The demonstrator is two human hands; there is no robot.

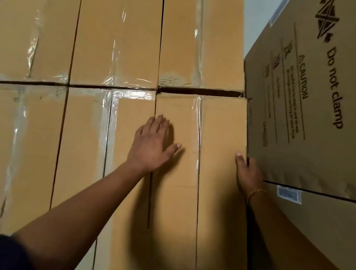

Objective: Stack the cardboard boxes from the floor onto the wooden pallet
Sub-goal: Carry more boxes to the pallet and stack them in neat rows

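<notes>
A long taped cardboard box (pixel 206 186) lies at the near right of a tight layer of similar boxes (pixel 118 32). My left hand (pixel 151 144) lies flat with straight fingers on its top, near its left seam. My right hand (pixel 248 171) is at the box's right edge, thumb on top, the other fingers hidden down the side between this box and a tall carton. A dark gap separates the box's far end from the box behind it (pixel 202 33). The pallet is hidden under the stack.
A tall printed carton (pixel 331 101) reading "Do not clamp" stands hard against the right side of the stack, with another carton (pixel 332 229) below it. A strip of grey floor (pixel 259 14) shows at the far right.
</notes>
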